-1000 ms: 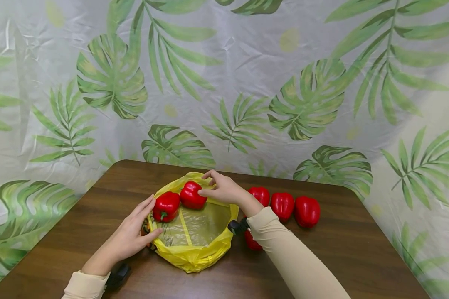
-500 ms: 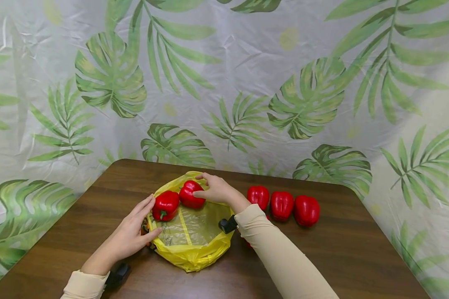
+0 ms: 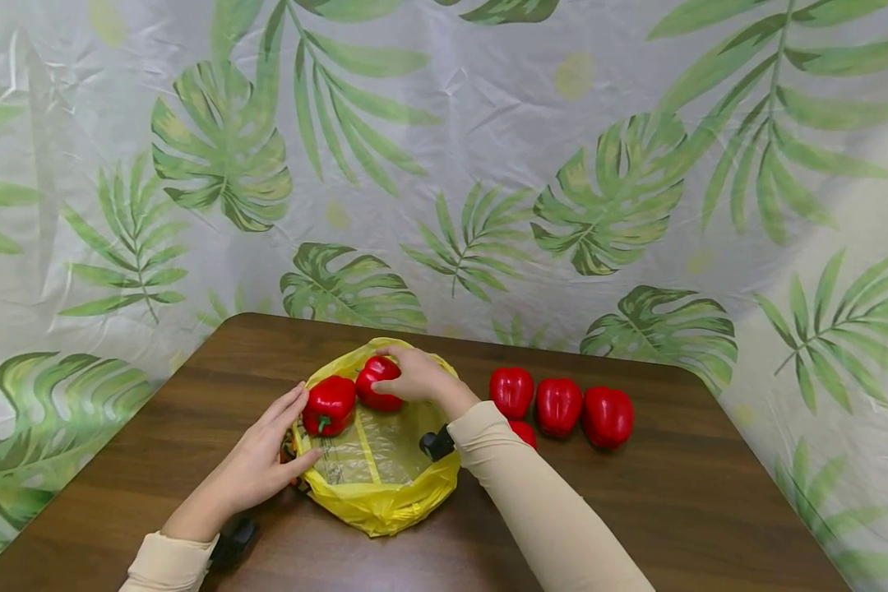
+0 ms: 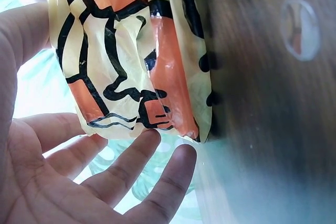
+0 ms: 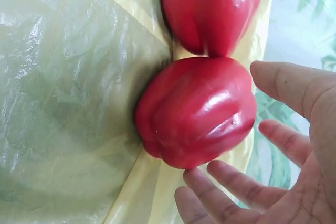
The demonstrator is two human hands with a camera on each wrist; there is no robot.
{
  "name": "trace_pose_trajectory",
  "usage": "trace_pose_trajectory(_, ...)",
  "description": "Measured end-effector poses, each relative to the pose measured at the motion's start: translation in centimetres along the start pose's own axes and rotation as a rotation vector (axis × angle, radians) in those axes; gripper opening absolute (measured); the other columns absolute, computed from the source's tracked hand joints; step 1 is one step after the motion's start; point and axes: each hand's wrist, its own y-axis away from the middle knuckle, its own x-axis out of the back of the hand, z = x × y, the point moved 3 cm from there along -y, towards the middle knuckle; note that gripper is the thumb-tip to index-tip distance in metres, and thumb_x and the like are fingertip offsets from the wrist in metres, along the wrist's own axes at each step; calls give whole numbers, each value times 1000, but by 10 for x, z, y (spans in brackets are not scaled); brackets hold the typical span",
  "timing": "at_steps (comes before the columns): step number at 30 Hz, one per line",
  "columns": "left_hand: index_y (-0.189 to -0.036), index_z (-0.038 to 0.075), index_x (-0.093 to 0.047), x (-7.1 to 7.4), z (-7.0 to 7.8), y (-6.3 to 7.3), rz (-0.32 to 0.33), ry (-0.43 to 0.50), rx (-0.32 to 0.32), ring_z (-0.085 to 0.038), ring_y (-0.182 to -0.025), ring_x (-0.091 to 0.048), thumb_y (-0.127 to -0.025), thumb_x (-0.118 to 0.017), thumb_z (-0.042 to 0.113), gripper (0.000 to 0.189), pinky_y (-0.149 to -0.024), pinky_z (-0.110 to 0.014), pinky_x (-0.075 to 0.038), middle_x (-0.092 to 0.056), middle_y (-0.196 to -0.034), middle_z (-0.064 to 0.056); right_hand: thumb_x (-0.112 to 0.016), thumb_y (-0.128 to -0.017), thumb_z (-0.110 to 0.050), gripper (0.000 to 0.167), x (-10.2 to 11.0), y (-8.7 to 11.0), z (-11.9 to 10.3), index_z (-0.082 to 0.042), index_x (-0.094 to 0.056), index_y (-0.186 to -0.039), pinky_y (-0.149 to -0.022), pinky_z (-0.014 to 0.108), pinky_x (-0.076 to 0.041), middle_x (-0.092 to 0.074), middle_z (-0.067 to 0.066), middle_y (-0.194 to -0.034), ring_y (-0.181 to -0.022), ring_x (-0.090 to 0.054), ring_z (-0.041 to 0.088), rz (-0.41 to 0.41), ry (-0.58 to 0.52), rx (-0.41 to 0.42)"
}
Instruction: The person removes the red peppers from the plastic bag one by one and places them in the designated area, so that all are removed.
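Note:
An open yellow plastic bag (image 3: 385,511) stands on the table, its mouth spread wide. Two red bell peppers lie inside along its far left edge: one with a green stem (image 3: 329,403), the other (image 3: 376,384) just right of it. My left hand (image 3: 255,464) is spread along the bag's left side; the left wrist view shows its fingertips at the bag's printed wall (image 4: 123,61). Over the second pepper (image 5: 197,111) is my right hand (image 3: 418,374). Its thumb tip is right at the pepper's edge, its fingers apart and loosely bent near the lower end.
Several more red bell peppers (image 3: 558,407) are on the brown wooden table (image 3: 681,493), right of the bag; one is partly hidden behind the right sleeve. A leaf-printed cloth (image 3: 481,156) hangs behind the table. Black camera mounts (image 3: 437,444) sit at both wrists.
My right hand has moved slightly left and closer over the second pepper, its sleeve uncovering more of the peppers on the table. The left hand stays in place at the bag.

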Motion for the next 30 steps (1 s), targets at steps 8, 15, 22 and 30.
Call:
trace_pose_trajectory(8,-159,-9,-44,-1,1,-1,-9,4,5,-46,-151,-46,-93,-86,29,86,-115,-65,-42,-39,-169,-25,-73,-102,-26,67,-3,-2,3,-12,-48,-162,-123,46,-46,-55,13,-161,-147,-53,33,-7,29,-18)
trace_pose_trajectory(15,-158,-10,-44,0,2,-1,-11,0,4,-47,-151,-47,-93,-86,27,86,-116,-67,-42,-39,-169,-26,-73,-102,-26,64,-2,3,2,-12,-50,-160,-121,46,-48,-55,15,-160,-145,-55,33,-22,14,-25)
trace_pose_trajectory(22,-159,-9,-44,0,2,-1,-15,1,7,-47,-151,-46,-93,-86,28,87,-117,-66,-42,-39,-169,-25,-77,-99,-26,52,-2,6,2,-12,-57,-145,-112,44,-54,-65,15,-144,-128,-63,31,0,10,-31)
trace_pose_trajectory(30,-159,-10,-43,1,4,0,-21,7,21,-48,-151,-45,-94,-85,27,86,-117,-65,-42,-38,-170,-26,-80,-98,-28,47,-4,8,4,-11,-54,-134,-95,35,-58,-67,13,-124,-104,-62,23,1,-41,-64)
